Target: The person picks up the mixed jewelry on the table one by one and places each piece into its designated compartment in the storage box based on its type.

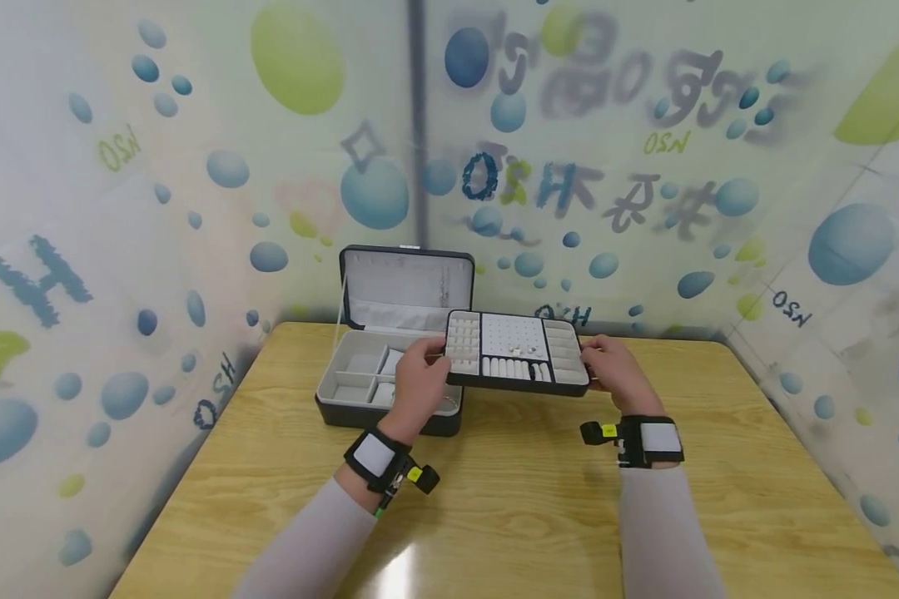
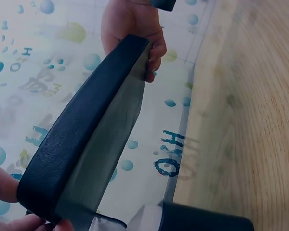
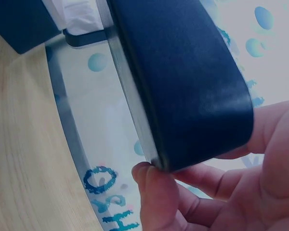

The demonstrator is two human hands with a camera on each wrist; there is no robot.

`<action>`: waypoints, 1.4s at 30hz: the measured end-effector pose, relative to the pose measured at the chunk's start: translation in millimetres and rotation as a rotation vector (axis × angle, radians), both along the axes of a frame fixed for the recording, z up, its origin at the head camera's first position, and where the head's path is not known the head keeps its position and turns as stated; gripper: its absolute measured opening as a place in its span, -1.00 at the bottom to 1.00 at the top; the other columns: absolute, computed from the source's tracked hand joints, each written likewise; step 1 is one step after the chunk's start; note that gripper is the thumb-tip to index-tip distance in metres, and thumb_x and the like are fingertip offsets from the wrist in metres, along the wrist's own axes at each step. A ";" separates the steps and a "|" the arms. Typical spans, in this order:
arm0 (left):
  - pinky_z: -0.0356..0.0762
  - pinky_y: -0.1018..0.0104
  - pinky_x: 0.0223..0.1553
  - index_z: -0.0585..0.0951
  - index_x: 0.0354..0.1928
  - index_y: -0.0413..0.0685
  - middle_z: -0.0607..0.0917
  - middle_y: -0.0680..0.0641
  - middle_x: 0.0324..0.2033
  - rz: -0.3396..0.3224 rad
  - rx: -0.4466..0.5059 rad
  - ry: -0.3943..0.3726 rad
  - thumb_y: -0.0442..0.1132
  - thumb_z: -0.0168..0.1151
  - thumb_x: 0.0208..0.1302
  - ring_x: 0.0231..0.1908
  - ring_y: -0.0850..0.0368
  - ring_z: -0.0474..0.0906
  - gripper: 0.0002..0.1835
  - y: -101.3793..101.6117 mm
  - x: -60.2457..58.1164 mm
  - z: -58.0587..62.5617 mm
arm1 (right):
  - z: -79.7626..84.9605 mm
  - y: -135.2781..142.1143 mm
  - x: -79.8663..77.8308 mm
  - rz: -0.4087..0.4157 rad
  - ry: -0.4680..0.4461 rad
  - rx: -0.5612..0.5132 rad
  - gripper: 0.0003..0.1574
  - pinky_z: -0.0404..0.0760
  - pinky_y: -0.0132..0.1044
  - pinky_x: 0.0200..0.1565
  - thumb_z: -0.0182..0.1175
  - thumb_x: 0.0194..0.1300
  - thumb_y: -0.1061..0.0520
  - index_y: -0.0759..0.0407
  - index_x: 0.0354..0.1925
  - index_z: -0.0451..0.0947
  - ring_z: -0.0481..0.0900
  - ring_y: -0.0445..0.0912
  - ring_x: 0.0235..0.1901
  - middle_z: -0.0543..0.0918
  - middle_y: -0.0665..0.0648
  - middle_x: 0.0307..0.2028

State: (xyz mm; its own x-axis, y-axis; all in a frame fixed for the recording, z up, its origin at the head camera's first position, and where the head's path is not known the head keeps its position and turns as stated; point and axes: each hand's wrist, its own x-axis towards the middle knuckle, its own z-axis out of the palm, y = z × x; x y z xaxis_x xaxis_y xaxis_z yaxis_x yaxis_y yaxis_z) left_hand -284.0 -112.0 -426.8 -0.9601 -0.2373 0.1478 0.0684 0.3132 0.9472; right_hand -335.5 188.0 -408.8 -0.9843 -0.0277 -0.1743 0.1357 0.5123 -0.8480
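Both hands hold a dark-edged jewelry tray [image 1: 513, 326] in the air, one at each short end. My left hand [image 1: 418, 378] grips its left end, and my right hand [image 1: 613, 366] grips the right end. Earring holes, ring rolls and narrow slots line its pale inside, with a few small pieces of jewelry in the middle. From below, the right wrist view shows fingers curled under a corner of the tray [image 3: 192, 86]. Behind and left of it stands an open jewelry box [image 1: 389, 420] with its lid [image 1: 408, 287] raised; the tray and left hand hide part of its compartments.
The box rests on a wooden table [image 1: 509, 499] near the back wall [image 1: 569, 208], which is printed with coloured ovals and letters. Small items lie in some box compartments. A necklace hangs inside the lid. Side walls stand left and right of the table.
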 end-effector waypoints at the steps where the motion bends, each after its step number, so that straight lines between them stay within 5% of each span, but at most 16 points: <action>1: 0.63 0.04 0.05 0.61 0.32 -0.16 0.70 -0.17 0.16 0.001 0.006 -0.008 -0.28 0.11 0.44 0.11 -0.08 0.59 -0.55 -2.7 0.5 -0.8 | -0.7 -2.2 -0.5 0.005 0.003 0.003 -0.47 0.71 0.01 0.10 -0.09 0.62 0.08 0.42 0.31 0.42 0.59 0.12 -0.03 0.54 0.39 0.17; 5: 0.60 0.05 0.07 0.61 0.32 -0.16 0.69 -0.17 0.17 0.009 0.011 -0.021 -0.28 0.10 0.45 0.11 -0.07 0.58 -0.55 -12.6 1.3 -3.2 | -2.5 -12.7 -2.1 0.017 0.011 0.017 -0.49 0.71 0.10 0.16 -0.09 0.61 0.08 0.42 0.27 0.45 0.61 0.13 -0.04 0.56 0.40 0.16; 12: 0.57 0.01 0.13 0.59 0.34 -0.20 0.68 -0.20 0.18 0.027 0.007 -0.033 -0.29 0.07 0.44 0.11 -0.09 0.57 -0.53 -24.9 4.3 -3.9 | -0.8 -28.6 0.6 0.011 0.014 0.047 -0.50 0.74 -0.05 0.05 -0.07 0.58 0.08 0.38 0.26 0.47 0.62 0.12 -0.04 0.58 0.38 0.16; 20: 0.58 0.04 0.08 0.60 0.33 -0.22 0.69 -0.22 0.16 0.071 0.022 -0.058 -0.27 0.05 0.46 0.10 -0.10 0.57 -0.54 -31.4 4.0 0.4 | -2.2 -39.1 1.2 0.007 0.036 0.043 -0.52 0.73 0.07 0.12 -0.07 0.59 0.06 0.38 0.20 0.50 0.62 0.12 -0.05 0.58 0.36 0.12; 29: 0.61 0.08 0.02 0.62 0.29 -0.22 0.70 -0.22 0.12 0.096 0.022 -0.041 -0.28 0.04 0.49 0.03 -0.07 0.58 -0.57 -35.6 2.6 2.2 | -4.2 -48.2 2.3 -0.008 0.068 0.049 -0.54 0.75 -0.06 0.01 -0.07 0.57 0.07 0.37 0.19 0.50 0.60 0.09 -0.07 0.59 0.34 0.09; 36: 0.60 0.08 0.01 0.64 0.27 -0.24 0.71 -0.23 0.09 0.096 0.024 -0.033 -0.30 0.04 0.46 0.01 -0.07 0.58 -0.58 -35.6 1.8 1.6 | -3.4 -48.3 3.7 -0.018 0.067 0.038 -0.52 0.71 0.12 0.15 -0.07 0.56 0.06 0.37 0.19 0.49 0.61 0.10 -0.07 0.60 0.36 0.10; 42: 0.59 0.08 0.06 0.61 0.30 -0.22 0.69 -0.21 0.14 0.108 0.035 -0.060 -0.23 0.03 0.50 0.04 -0.06 0.57 -0.56 -39.9 0.0 0.5 | -3.2 -51.2 2.9 -0.018 0.070 0.031 -0.51 0.75 -0.01 0.06 -0.06 0.57 0.05 0.35 0.22 0.49 0.63 0.10 -0.06 0.60 0.37 0.13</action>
State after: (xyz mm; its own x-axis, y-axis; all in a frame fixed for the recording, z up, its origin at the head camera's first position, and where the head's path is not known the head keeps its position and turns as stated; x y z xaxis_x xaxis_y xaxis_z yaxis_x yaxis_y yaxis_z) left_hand -284.0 -152.0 -426.3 -0.9357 -0.3435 0.0804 -0.0212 0.2823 0.9591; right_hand -332.7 136.7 -412.0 -0.9944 -0.0052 -0.1058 0.0865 0.5363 -0.8396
